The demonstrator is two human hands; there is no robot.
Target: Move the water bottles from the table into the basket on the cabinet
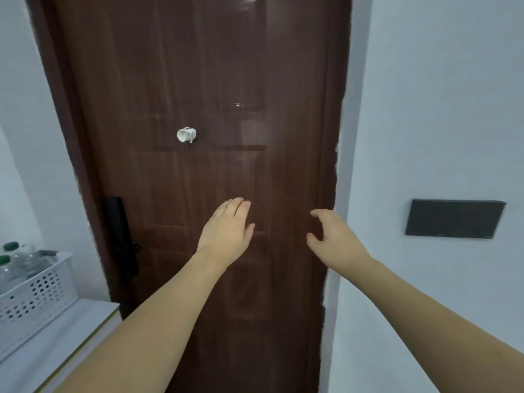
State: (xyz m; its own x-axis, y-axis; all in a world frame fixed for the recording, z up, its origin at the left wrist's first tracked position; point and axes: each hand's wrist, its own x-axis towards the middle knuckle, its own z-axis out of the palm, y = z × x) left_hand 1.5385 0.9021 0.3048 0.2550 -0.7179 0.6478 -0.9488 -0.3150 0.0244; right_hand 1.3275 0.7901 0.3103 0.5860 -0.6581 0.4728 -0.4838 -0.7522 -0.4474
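Observation:
A white perforated basket (37, 290) stands on the white cabinet (56, 344) at the lower left. Clear water bottles with green caps (12, 259) lie inside it, partly cut off by the frame edge. My left hand (226, 232) is stretched out in front of the brown door with its fingers straight and nothing in it. My right hand (333, 236) is held out beside it, fingers curled apart and empty. Both hands are well to the right of the basket. The table is out of view.
A dark brown door (198, 109) fills the middle, with a black lock handle (122, 236) at its left and a small white object (186, 134) fixed at mid height. A dark panel (453, 218) hangs on the white wall at the right.

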